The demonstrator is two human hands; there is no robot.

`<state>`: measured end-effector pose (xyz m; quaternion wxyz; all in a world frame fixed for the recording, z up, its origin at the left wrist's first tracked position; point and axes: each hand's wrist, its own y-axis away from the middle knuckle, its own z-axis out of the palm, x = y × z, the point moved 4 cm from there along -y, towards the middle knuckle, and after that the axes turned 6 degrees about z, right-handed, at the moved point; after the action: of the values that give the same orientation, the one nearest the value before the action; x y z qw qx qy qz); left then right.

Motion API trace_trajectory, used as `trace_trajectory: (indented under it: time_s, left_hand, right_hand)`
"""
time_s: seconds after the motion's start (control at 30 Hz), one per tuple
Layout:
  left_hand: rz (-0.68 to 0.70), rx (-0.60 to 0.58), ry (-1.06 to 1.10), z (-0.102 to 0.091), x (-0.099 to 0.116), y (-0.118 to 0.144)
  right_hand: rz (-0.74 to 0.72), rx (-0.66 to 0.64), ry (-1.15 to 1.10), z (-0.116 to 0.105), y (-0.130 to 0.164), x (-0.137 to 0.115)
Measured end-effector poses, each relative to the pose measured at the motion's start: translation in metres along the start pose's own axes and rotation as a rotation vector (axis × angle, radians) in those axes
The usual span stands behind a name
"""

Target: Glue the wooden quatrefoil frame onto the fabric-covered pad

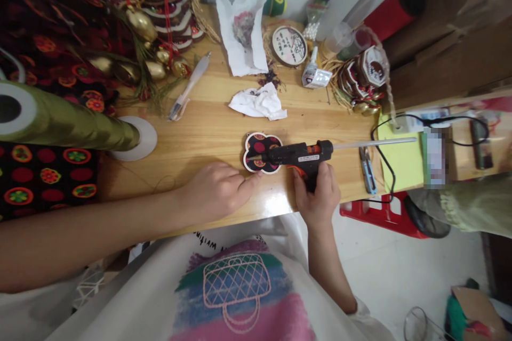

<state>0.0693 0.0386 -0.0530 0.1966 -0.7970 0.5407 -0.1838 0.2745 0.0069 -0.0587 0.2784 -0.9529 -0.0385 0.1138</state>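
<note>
My right hand [318,194] is wrapped around the handle of a black hot glue gun [298,154]. A long clear glue stick [376,143] sticks out of its back end. The nozzle points left, over a flower-shaped piece [259,144] with a pale rim and dark patterned fabric inside; whether it touches the fabric I cannot tell. My left hand [222,187] is mostly curled, with a fingertip on the lower rim of that piece, holding it against the wooden table [192,133].
Crumpled white paper [258,102], a white pen-like tool [190,85] and a small glue bottle [315,74] lie behind. On the left stands a green ribbon roll [80,122]. Blue-handled snippers [368,170] and a black cord [394,170] lie right. A co-worker's sleeve [476,205] shows far right.
</note>
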Motion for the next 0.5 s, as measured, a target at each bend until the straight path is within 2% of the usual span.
trace_trajectory:
  time_s: [0.5]
  left_hand:
    - [0.012,0.016,0.008,-0.0006,-0.0011,-0.0011]
  right_hand:
    - [0.003,0.000,0.003,-0.0017,-0.0013,-0.0001]
